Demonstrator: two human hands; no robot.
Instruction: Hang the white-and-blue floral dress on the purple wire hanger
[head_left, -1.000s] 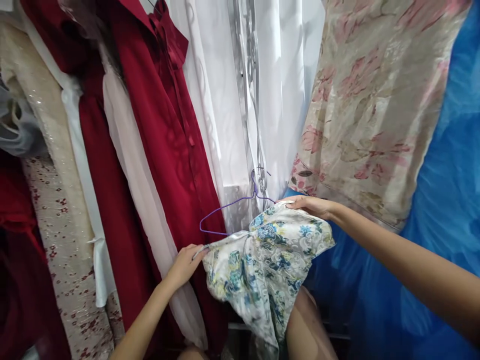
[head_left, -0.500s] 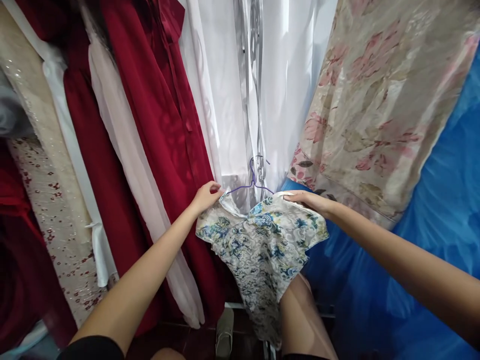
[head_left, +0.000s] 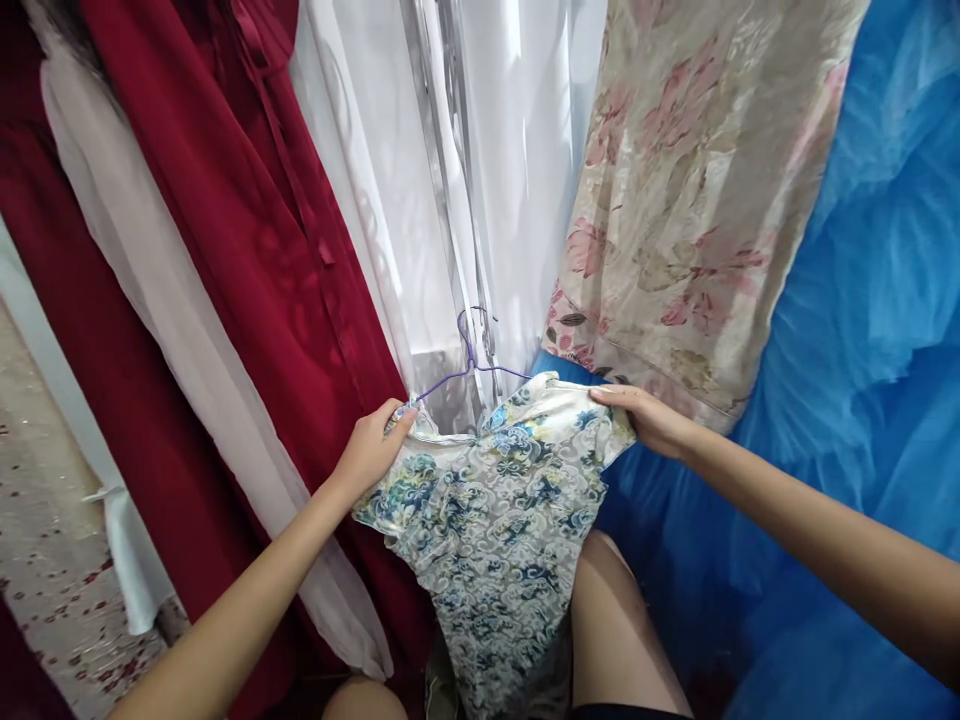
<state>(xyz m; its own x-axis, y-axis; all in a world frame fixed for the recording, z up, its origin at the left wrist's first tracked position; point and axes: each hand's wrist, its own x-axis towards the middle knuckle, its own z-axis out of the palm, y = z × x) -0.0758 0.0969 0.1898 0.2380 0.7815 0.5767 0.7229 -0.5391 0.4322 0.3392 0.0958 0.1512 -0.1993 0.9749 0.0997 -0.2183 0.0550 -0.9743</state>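
A small blue-and-white floral dress [head_left: 495, 510] hangs on a purple wire hanger [head_left: 469, 368] in the middle of the view. My left hand [head_left: 373, 450] pinches the dress's left shoulder where the hanger's end goes in. My right hand [head_left: 646, 415] grips the right shoulder of the same dress, fingers curled over its edge. The dress drapes down between my knees [head_left: 615, 620]. The hanger's hook sticks up in front of a white curtain [head_left: 480, 180].
Dark red gowns [head_left: 225, 230] and a pale sheer garment [head_left: 172, 330] hang at the left. A cream floral fabric [head_left: 690, 190] hangs at upper right over blue tulle [head_left: 862, 330]. A sequined beige fabric [head_left: 45, 580] fills the lower left corner.
My left hand rose from the bunched lower hem to the dress's left shoulder, and the dress now lies spread over the hanger. The view shifted right.
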